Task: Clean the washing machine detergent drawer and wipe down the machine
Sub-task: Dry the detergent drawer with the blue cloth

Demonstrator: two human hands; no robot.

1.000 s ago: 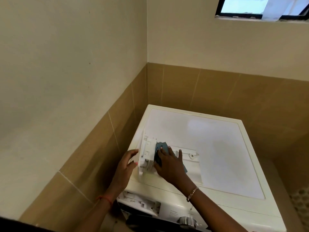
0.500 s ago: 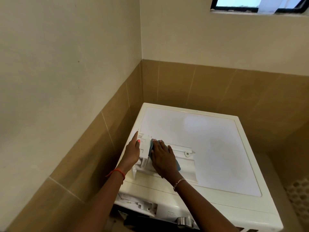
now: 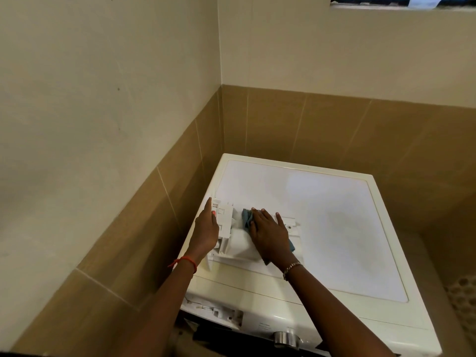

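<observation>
Washing machine top (image 3: 322,228), tiled corner (image 3: 221,119)

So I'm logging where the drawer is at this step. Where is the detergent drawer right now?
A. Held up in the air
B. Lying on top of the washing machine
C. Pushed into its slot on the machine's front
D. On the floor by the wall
B: the drawer lies on the machine's top, with the left hand steadying it and the right hand pressing a blue cloth on it.
</observation>
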